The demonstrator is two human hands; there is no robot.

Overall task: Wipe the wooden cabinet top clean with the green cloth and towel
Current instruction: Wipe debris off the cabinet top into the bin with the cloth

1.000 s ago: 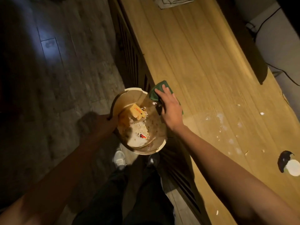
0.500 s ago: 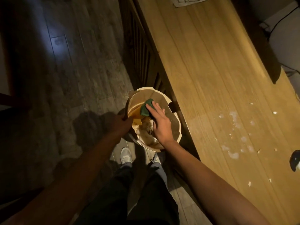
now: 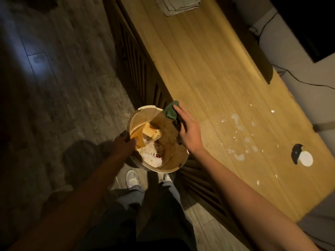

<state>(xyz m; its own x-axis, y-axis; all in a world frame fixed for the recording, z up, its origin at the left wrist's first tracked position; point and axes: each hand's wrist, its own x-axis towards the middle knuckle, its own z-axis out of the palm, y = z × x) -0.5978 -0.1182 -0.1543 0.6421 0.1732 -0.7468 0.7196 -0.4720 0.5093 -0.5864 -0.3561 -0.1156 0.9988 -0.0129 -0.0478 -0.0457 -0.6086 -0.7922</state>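
Right hand (image 3: 189,132) pinching green cloth (image 3: 171,111) at cabinet top (image 3: 208,69) edge; left hand (image 3: 124,144) clamped on bin (image 3: 137,115) rim.

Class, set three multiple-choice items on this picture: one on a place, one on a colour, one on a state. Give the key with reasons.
1. Where does the folded towel lie?
A. far end of the cabinet top
B. on the floor
C. in the bin

2. What colour is the cloth under the right hand?
A. red
B. green
C. white

3. The area with white bits on the cabinet top is:
A. wiped clean
B. covered by the towel
C. still littered

Key: A, the towel lies at the top's far end; B, the cloth is dark green; C, white bits remain.
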